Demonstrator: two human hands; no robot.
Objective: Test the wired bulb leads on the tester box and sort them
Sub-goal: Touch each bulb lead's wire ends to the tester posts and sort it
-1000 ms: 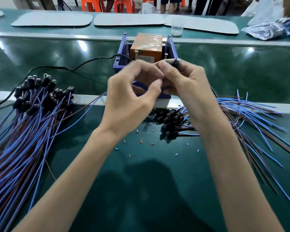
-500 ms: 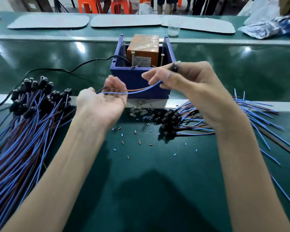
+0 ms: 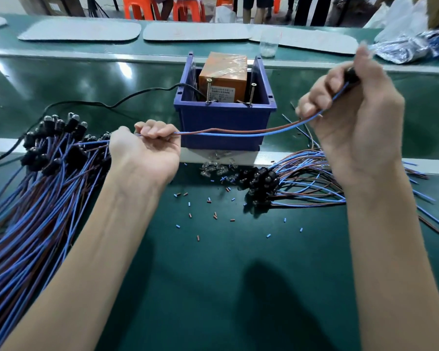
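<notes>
The hands are now wider apart: the left hand [image 3: 147, 148] pinches the bulb lead [image 3: 238, 133] by its wire ends at 8 o'clock of the tester box [image 3: 223, 117], and the right hand [image 3: 350, 117] grips its socket end at 3 o'clock. The box's label [image 3: 222, 93] is unreadable.

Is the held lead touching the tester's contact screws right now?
Apart. Head view: the lead stretches across the blue bin's front wall, clearly below both screws.

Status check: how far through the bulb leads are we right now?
Looks past halfway, though which pile is tested is my guess. Done: probably the big pile of leads at left. In hand: one lead stretched between left hand and right hand, in front of the tester box, clear of its screw contacts. Left: the smaller pile at right.
</notes>
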